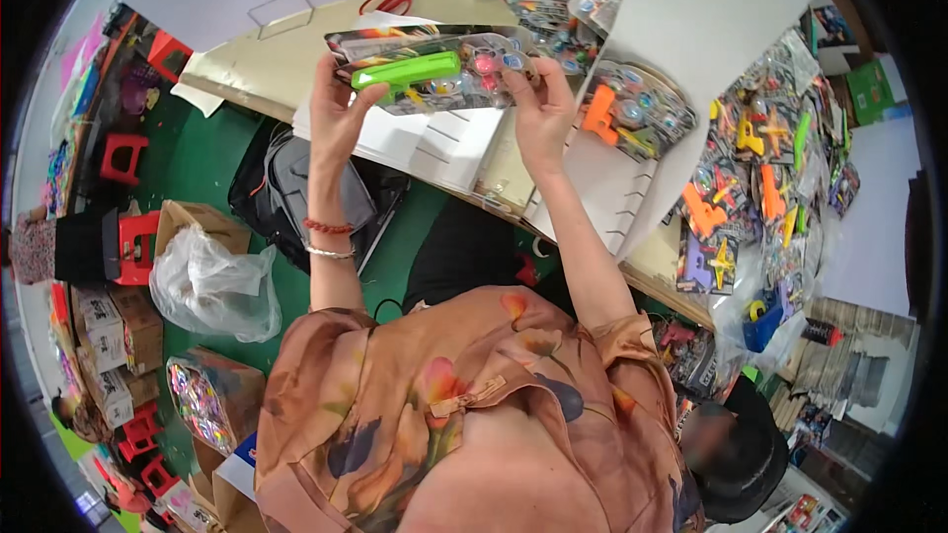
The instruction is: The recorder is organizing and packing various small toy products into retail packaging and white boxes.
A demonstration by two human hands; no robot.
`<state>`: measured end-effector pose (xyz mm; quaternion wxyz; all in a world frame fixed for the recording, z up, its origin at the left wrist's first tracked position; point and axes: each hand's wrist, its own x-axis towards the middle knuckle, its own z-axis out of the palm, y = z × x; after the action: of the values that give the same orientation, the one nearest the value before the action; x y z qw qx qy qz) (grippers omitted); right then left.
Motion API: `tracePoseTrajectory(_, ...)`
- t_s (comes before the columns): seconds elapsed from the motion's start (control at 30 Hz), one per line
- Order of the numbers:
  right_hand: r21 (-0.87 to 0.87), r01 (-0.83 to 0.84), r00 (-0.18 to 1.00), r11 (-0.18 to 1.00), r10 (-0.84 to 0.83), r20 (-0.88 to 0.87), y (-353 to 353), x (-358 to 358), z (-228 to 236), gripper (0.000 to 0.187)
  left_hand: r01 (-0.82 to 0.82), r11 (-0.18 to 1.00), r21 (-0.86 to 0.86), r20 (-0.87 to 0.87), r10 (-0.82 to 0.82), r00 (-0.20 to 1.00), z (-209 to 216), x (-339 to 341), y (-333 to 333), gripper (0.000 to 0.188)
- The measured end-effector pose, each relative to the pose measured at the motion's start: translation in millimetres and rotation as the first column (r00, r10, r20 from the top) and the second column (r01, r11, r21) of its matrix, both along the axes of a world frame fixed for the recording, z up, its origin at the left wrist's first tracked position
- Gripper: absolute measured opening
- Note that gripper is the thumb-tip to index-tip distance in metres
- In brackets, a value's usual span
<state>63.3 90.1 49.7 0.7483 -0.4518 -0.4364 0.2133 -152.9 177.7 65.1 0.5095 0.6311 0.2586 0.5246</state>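
Observation:
Raised over the table, a carded toy pack with a bright green toy and small round colourful pieces under clear plastic spans both my hands. More dark printed cards show right behind it; how many I cannot tell. My left hand grips the left end, thumb on the front by the green toy. At the right end, my right hand pinches the pack, its thumb pressed near the round pieces. White lined sheets lie below. Another toy pack with an orange toy gun rests to the right of my right hand.
Red-handled scissors lie at the table's far side. Toy packs heap up at the right, around a large white board. A backpack and a bagged carton stand at the left. A person in a black cap is close at lower right.

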Motion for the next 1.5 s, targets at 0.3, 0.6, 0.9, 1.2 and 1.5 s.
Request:
tracePoseTrajectory(0.3,-0.337,0.105,0.917,0.936,0.04,0.398,13,3,-44,0.043,-0.141,0.98,0.138,-0.065,0.151,0.986,-31,-6,-1,0.108)
tracePoseTrajectory(0.6,-0.404,0.119,0.967,0.907,-0.012,0.256,3,-13,-33,0.037,-0.168,0.986,0.018,-0.155,0.169,0.973,-68,-4,-17,0.059)
tracePoseTrajectory(0.9,-0.269,0.293,0.876,0.917,-0.145,0.459,-123,85,128,0.025,0.119,0.973,-0.197,-0.017,-0.125,0.992,13,108,-104,0.048)
tracePoseTrajectory(1.2,-0.206,0.57,0.476,0.795,-0.116,0.872,-157,131,139,0.019,0.404,0.729,-0.553,0.383,-0.208,0.9,-60,256,-163,0.048)
tracePoseTrajectory(1.5,-0.116,0.568,0.168,0.815,0.023,0.986,-144,130,125,0.026,0.466,0.646,-0.605,0.466,-0.188,0.865,-90,279,-165,0.051)
